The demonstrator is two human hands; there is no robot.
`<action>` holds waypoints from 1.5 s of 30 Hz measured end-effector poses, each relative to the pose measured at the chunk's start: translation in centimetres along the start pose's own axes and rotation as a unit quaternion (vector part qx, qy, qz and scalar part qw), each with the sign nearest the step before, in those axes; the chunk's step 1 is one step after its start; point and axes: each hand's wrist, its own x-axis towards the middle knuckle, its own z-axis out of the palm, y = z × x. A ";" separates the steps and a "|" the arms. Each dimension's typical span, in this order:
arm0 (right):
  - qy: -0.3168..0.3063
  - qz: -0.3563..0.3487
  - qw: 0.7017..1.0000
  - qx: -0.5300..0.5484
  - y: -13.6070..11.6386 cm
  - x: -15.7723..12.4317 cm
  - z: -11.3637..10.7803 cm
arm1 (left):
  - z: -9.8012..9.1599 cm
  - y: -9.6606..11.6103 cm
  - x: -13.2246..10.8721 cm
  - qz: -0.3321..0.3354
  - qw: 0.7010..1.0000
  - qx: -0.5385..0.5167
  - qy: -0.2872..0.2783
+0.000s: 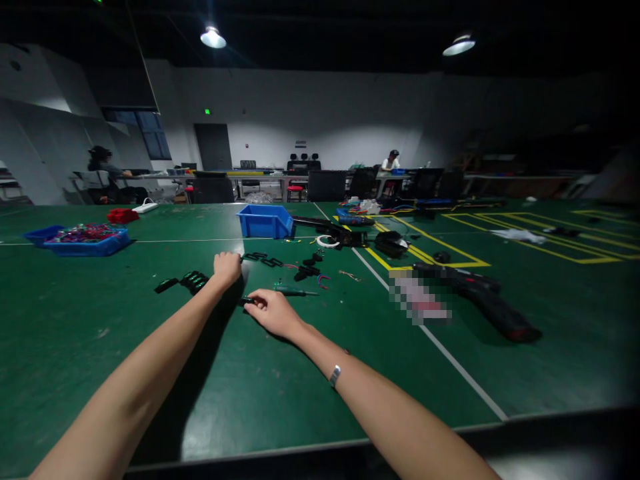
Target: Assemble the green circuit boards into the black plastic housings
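Observation:
My right hand [273, 312] pinches a small black part [246, 301] just above the green table. Beyond it, my left hand [227, 267] is closed, its fingers curled down by the near end of a row of black rectangular frames [263, 259]. Whatever the left fingers may hold is hidden. Left of that hand lie several black pieces with green faces [194, 281], plus a separate black piece [167, 285]. A green-handled screwdriver [293, 291] rests right of my hands. Small black parts [307, 270] and a short coloured wire [324, 281] are scattered behind it.
A blue bin [265, 221] stands ahead; a blue tray [90, 247] of red-and-blue wires sits left. On the right lies a black power tool [480, 297] beside a blurred packet [419, 298]. Farther back are a white ring [328, 241] and a blue tool [354, 218]. Two people sit in the background.

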 end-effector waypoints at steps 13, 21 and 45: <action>0.009 0.030 0.999 0.044 0.5 0.2 0.2 | -1.9 0.0 -4.6 0.061 0.989 -0.131 0.041; 0.008 0.040 0.997 0.063 0.4 0.2 0.4 | -4.2 -1.4 -11.1 0.122 0.902 -0.390 0.141; -0.058 0.024 0.998 0.014 0.5 0.5 -0.1 | -4.7 -1.6 -12.2 0.146 0.874 -0.454 0.095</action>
